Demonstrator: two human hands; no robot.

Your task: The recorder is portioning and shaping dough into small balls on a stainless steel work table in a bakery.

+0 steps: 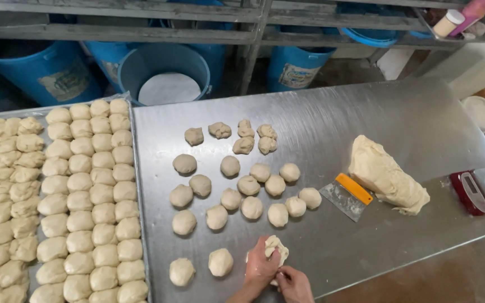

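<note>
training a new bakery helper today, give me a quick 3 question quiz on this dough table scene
1. True or false: both hands are on one dough piece.
2. What lies beside the big dough mass? A) rolling pin B) scraper with orange handle C) knife
3. Where do the tight rows of dough balls sit?

Key:
1. True: left hand and right hand work the dough piece.
2. B: scraper by the dough mass.
3. On the tray at the left of the steel table.
</note>
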